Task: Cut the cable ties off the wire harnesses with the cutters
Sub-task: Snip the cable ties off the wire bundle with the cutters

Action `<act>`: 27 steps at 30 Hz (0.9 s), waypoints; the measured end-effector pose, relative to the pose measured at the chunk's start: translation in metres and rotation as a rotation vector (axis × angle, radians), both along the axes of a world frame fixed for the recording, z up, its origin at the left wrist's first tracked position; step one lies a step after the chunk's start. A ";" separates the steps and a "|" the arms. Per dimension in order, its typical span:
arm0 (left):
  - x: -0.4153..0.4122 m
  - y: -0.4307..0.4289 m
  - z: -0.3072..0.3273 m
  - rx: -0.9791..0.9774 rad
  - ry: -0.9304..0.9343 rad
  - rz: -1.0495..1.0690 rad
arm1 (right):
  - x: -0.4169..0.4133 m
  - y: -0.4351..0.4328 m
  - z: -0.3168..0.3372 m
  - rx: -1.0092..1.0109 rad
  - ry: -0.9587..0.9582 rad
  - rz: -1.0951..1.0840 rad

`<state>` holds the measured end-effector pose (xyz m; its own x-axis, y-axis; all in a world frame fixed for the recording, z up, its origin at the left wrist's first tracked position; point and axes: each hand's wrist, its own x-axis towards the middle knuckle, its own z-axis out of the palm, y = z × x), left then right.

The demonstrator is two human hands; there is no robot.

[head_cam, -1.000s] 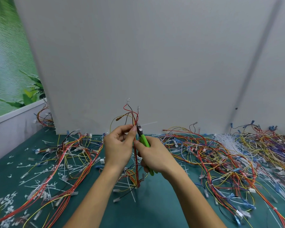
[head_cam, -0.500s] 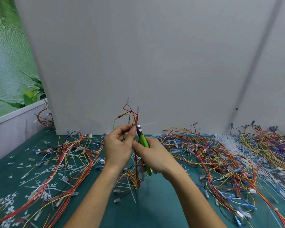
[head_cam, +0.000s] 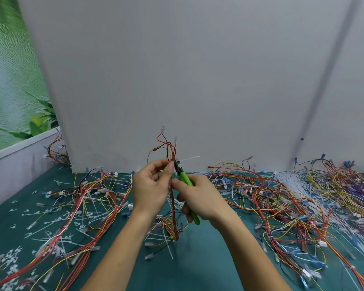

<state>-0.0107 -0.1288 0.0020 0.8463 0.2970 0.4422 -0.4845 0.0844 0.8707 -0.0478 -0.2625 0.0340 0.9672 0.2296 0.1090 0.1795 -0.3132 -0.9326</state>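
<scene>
My left hand (head_cam: pixel 150 189) pinches a red and yellow wire harness (head_cam: pixel 172 198) upright above the green table, thumb and forefinger closed just below its top loops. My right hand (head_cam: pixel 200 198) grips the green-handled cutters (head_cam: pixel 186 180), whose dark jaws sit at the harness right beside my left fingertips. A white cable tie (head_cam: pixel 188 159) sticks out to the right from the harness at the jaws. The lower end of the harness rests on the table in a tangle.
Piles of harnesses lie on the green table (head_cam: pixel 208 259) at left (head_cam: pixel 82 198) and right (head_cam: pixel 282 196). Cut white tie pieces (head_cam: pixel 57 219) litter the left side. A bundle of white ties (head_cam: pixel 286 179) lies at the back right. A grey wall (head_cam: pixel 198 80) stands close behind.
Almost nothing has moved. Both hands stay at the same spot on the harness, with the cutters' jaws at the tie.
</scene>
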 end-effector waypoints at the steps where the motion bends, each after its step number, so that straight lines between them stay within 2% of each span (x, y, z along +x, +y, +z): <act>1: 0.000 0.001 0.000 -0.003 0.002 -0.010 | 0.000 0.000 0.001 0.010 0.006 0.008; 10: -0.001 0.003 -0.001 -0.003 0.032 -0.048 | -0.001 0.001 0.001 -0.012 0.051 0.035; 18: -0.001 0.002 0.001 0.013 0.013 -0.028 | -0.001 0.000 0.001 -0.057 -0.012 -0.033; 27: -0.002 0.003 0.001 -0.004 0.031 -0.045 | -0.004 0.000 0.004 0.036 0.076 0.029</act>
